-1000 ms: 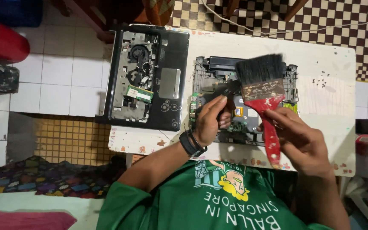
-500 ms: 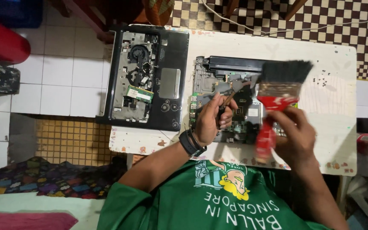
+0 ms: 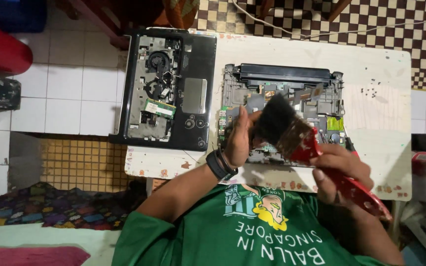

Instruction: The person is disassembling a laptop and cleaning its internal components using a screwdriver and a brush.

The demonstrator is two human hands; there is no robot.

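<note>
Two hands over an opened laptop base [image 3: 282, 88] on a white table [image 3: 371, 64], right hand [image 3: 338, 170] gripping a red-handled paintbrush [image 3: 297, 135], bristles touching the circuit board, left hand [image 3: 240, 138] curled against the board just left of the bristles.

Motion-blurred brush [image 3: 292, 130] bristles over part of the opened laptop base [image 3: 282, 93]

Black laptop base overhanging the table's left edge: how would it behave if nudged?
The black laptop base looks rigid and flat, so it would likely slide, not roll. It overhangs the white table on the left, so a leftward nudge might tip it off. Exposed parts look fragile.
</note>
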